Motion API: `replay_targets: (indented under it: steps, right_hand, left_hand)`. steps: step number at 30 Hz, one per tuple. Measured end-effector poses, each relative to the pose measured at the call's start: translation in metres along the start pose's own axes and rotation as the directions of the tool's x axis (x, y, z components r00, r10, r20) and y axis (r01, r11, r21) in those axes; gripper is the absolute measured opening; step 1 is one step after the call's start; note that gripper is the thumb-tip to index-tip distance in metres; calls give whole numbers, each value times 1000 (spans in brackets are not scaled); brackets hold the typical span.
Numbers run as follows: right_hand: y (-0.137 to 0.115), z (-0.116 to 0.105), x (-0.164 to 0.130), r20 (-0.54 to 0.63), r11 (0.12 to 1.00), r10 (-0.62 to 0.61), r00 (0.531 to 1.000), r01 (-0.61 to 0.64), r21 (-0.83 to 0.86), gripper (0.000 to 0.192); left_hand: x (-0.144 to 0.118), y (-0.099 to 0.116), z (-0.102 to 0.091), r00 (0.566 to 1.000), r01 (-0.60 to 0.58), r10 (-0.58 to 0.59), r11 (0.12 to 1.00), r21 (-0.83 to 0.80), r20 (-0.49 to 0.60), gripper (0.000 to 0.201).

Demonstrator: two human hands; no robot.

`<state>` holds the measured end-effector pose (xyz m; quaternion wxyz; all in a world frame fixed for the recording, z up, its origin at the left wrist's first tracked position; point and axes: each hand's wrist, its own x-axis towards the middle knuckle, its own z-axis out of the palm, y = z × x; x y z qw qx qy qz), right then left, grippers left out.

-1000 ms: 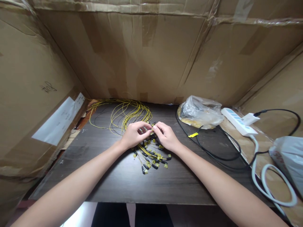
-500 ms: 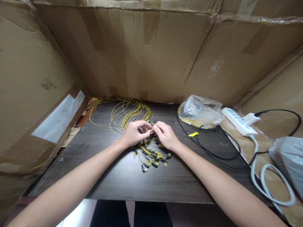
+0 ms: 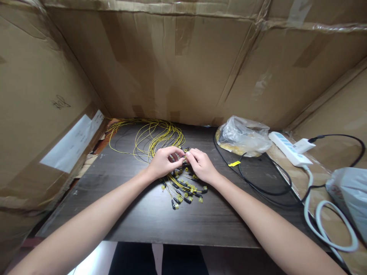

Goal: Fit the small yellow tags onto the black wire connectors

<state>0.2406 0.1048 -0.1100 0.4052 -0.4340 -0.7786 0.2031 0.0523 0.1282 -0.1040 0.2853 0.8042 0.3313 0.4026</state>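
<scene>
My left hand (image 3: 165, 161) and my right hand (image 3: 200, 163) meet over the bundle, thumbs and fingertips pinched together. Between them is a small wire connector (image 3: 185, 160), largely covered by the fingers. Beneath and in front of both hands lie several black connectors (image 3: 187, 199) with clear yellowish caps (image 3: 200, 199), on the ends of thin yellow wires. The rest of the yellow wires (image 3: 160, 134) loop loosely behind my left hand, toward the back left of the dark table (image 3: 137, 225).
A clear plastic bag (image 3: 243, 133) with yellowish contents sits at back right. Beside it run a black cable (image 3: 258, 187) with a yellow tag and a white power strip (image 3: 289, 148). A pale plastic bag (image 3: 348, 194) lies far right. Cardboard walls (image 3: 183, 76) enclose the table.
Both hands stay pinched at the same spot, with only slight finger movement. The whole view has shifted very slightly. The wires and connectors on the table lie as before.
</scene>
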Motion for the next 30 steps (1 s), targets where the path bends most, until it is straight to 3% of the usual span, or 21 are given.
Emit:
replay_targets:
  steps: [10,17,25,30]
  right_hand:
    - [0,0,0,-19,998,9,1000,-8,56,42]
    - [0,-2,-2,-47,994,39,998,-33,109,14]
    - [1,-1,-1,20,997,46,999,-48,59,39]
    - [-1,-2,-1,-3,992,52,999,-51,115,27]
  left_hand:
    - [2,3,0,999,50,-50,998,-47,-12,15]
    - [2,1,-1,999,43,-44,999,-30,-16,12]
    - [0,0,0,1000,6,-6,1000,-31,-14,9]
    - [2,3,-1,1000,17,-17,1000,-26,-1,8]
